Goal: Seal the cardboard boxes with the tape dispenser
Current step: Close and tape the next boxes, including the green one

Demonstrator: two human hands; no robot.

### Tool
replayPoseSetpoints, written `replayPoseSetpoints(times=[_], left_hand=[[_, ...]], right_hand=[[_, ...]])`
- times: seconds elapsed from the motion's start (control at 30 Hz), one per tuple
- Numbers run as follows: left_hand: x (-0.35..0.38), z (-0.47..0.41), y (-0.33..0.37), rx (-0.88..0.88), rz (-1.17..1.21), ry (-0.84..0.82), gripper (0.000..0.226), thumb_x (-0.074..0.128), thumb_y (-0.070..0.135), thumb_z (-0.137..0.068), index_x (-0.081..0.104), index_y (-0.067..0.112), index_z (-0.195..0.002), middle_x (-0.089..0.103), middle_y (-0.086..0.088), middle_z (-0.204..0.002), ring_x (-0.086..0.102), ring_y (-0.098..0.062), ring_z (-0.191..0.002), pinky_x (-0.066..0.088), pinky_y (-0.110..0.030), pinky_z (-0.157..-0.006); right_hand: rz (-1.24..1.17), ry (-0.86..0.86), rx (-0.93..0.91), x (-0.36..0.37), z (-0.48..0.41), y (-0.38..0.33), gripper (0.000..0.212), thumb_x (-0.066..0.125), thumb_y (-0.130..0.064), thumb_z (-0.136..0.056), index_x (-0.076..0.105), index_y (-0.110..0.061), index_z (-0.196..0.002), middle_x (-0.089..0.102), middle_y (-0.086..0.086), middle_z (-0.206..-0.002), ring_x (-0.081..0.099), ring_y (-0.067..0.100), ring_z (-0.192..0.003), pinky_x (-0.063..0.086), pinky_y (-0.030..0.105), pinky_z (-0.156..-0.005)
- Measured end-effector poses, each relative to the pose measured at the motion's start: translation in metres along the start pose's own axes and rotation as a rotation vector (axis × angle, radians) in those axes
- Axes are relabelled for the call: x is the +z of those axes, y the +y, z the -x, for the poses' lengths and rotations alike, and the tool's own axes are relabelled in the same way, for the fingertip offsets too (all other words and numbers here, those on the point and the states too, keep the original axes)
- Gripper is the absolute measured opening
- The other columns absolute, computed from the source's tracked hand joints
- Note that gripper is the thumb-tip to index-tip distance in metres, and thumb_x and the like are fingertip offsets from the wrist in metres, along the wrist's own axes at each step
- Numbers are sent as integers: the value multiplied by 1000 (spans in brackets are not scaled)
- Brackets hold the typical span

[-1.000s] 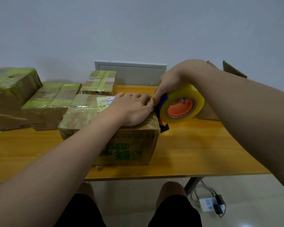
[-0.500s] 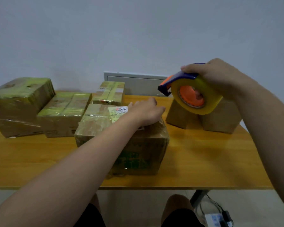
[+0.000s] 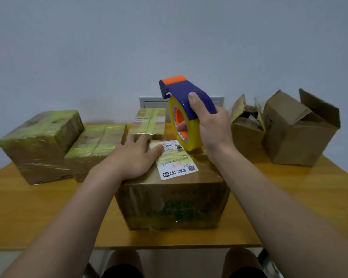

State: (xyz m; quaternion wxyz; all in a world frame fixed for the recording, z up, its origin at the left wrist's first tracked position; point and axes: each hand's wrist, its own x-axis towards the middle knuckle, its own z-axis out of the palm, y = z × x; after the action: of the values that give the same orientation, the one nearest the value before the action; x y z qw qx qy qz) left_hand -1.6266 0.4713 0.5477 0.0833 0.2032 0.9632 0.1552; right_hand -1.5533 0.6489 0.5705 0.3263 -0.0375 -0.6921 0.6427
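Now my right hand [image 3: 211, 125] grips the tape dispenser [image 3: 186, 109] upright over the box's [image 3: 173, 205] far top edge, my left hand [image 3: 135, 157] flat on the lid alongside, with bare table [image 3: 289, 197] flanking the box.

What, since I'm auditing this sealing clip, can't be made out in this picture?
Head view only:
- Label on the front box: print too small and blurred to read.
- Its top seam: covered by the left hand.
- Whether tape from the dispenser is stuck to the box: hidden by the roll and the right hand.
- Contents of the open boxes on the right: hidden by their flaps.
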Motion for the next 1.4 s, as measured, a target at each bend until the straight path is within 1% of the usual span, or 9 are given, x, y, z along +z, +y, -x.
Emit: replayPoseSetpoints(times=[0.2,0.43,0.53,0.6,0.73,0.83,0.93,1.1,1.4], left_hand=[[3,0,-28,104,626,109,26,60,44,-102,65,48,-126,58,16,-134,61,-3,-108,44,-21,-79],[23,-1,-46,142,1164,125,41,56,7,-102,75,37,-123,76,19,-112,74,0,-93,57,-17,-66],[19,3,-45,150,1033,104,43,50,13,-106,74,45,-121,74,24,-113,71,6,-91,54,-11,-68],[8,5,-40,192,714,102,43,43,19,-111,68,50,-127,63,29,-132,57,14,-114,44,-10,-91],[-11,16,-13,337,-193,169,47,32,46,-106,43,49,-151,23,15,-169,18,-15,-155,17,-42,-126],[9,42,30,493,-148,-55,82,15,87,-90,7,49,-162,-3,21,-171,-8,-3,-157,1,-38,-129],[44,53,64,470,-376,37,108,7,100,-74,-18,40,-159,-20,2,-171,-22,-25,-158,-6,-49,-129],[60,48,95,448,-446,112,93,25,93,-83,-14,50,-156,-9,-30,-169,-10,-54,-154,2,-62,-126],[51,35,126,336,-522,-54,102,56,89,-77,-1,53,-153,-9,-21,-171,-5,-61,-151,5,-82,-115]], right_hand=[[-187,56,54,-10,-2,14,23,62,-50,-96,75,-31,-94,78,-3,-88,76,15,-82,58,25,-66],[-272,14,54,-11,-2,16,24,62,-44,-96,80,-39,-83,78,-4,-88,75,13,-82,59,24,-67],[-330,64,85,-13,-4,20,21,64,-46,-93,81,-32,-91,79,-1,-92,76,16,-85,59,26,-68],[-408,145,132,-15,-7,22,33,67,-48,-89,78,-23,-108,79,4,-101,76,20,-91,60,31,-71],[-545,275,207,-19,-11,26,58,68,-56,-83,71,-16,-124,78,7,-109,75,25,-99,62,40,-80],[-605,312,190,-22,-10,29,53,66,-55,-87,73,-15,-120,78,7,-107,76,23,-96,60,34,-73],[-612,378,113,-25,-7,27,39,66,-48,-89,76,-15,-109,79,5,-100,76,21,-93,59,31,-74],[-534,497,-47,-36,0,17,15,64,-32,-96,72,-21,-91,76,-9,-76,73,6,-73,55,19,-62],[-457,506,-137,-81,14,2,13,63,-38,-97,62,-26,-102,75,-15,-81,74,6,-79,55,17,-62]])
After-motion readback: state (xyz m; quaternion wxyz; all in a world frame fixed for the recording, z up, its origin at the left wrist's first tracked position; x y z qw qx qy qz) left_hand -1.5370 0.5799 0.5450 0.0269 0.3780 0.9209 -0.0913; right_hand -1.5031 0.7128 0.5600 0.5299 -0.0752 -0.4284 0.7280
